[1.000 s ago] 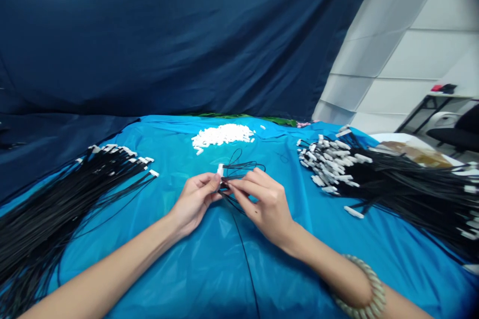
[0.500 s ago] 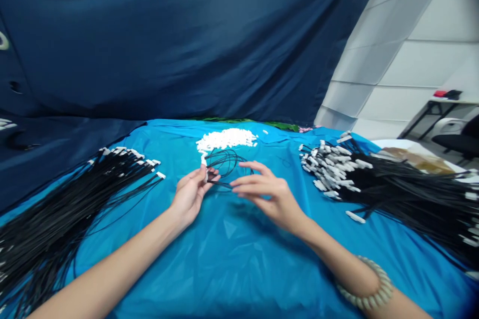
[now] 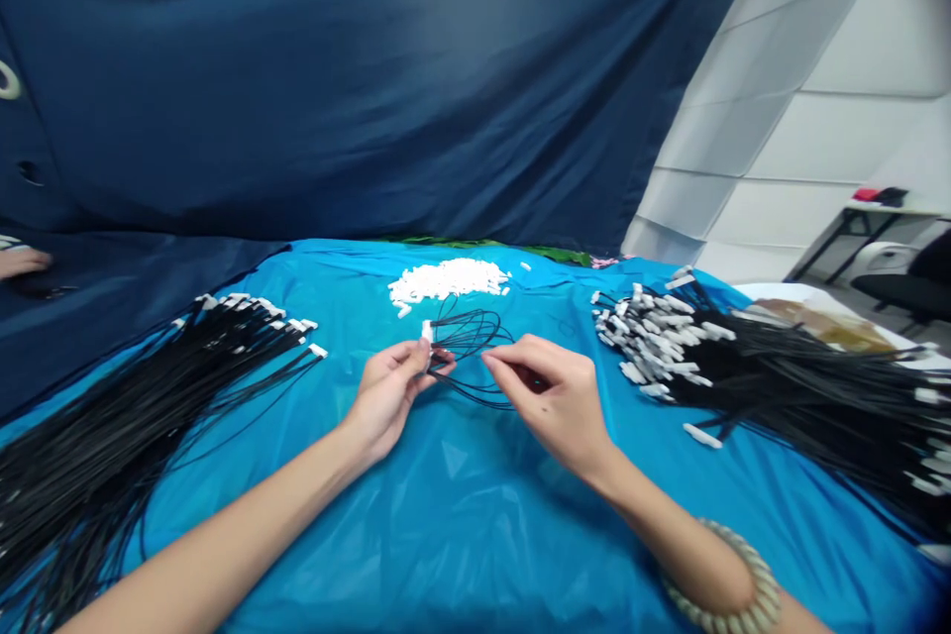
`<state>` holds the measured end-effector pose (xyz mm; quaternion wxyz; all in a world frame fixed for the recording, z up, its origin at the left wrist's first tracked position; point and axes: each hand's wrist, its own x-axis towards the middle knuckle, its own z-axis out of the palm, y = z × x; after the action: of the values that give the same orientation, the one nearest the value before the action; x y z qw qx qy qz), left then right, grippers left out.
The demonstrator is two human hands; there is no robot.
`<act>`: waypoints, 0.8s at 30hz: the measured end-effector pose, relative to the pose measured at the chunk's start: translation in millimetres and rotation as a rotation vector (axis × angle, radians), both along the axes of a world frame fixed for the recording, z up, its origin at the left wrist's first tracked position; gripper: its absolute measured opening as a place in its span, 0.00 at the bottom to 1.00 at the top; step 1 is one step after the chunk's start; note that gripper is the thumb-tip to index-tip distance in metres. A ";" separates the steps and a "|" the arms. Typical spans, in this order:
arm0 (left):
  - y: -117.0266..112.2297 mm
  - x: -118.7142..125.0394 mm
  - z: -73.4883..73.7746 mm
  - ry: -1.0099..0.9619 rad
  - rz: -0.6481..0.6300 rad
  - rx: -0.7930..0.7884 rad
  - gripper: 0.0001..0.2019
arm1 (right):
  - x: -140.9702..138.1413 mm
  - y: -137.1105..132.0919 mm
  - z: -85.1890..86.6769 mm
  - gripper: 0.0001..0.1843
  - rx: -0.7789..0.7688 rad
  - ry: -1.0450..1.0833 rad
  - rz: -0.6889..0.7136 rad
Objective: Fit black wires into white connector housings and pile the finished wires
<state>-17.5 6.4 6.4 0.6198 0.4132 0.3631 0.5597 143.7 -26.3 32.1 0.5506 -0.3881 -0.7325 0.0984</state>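
My left hand (image 3: 397, 386) is closed around a white connector (image 3: 426, 330), its thumb pressed against it. Black wires (image 3: 468, 322) run from that connector to the right and curl into loose loops. At the right side of these loops, my right hand (image 3: 557, 396) pinches thumb and forefinger together on a black wire; the exact grip is too small to see clearly. Some wires pass behind its fingers. Beyond both hands lies a heap of small white connectors (image 3: 453, 278).
A bundle of black cables with white ends (image 3: 134, 416) lies left, another bundle (image 3: 788, 367) right. Blue sheeting (image 3: 416, 535) covers the table. A dark blue curtain (image 3: 357, 79) hangs behind. Another person's hand (image 3: 24, 263) shows at the far left.
My right hand's spread fingers have closed into a pinch at the wires. My left hand has shifted slightly right with the connector. Another person's hand has come into view at far left.
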 end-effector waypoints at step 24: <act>-6.2 0.5 0.0 0.075 -0.055 0.074 0.08 | -4.8 0.6 -5.9 0.07 -0.010 -0.115 -0.024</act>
<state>-17.0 0.2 6.4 0.6053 0.4664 0.3536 0.5395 138.9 -25.6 26.2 0.5070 -0.4046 -0.7576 0.0727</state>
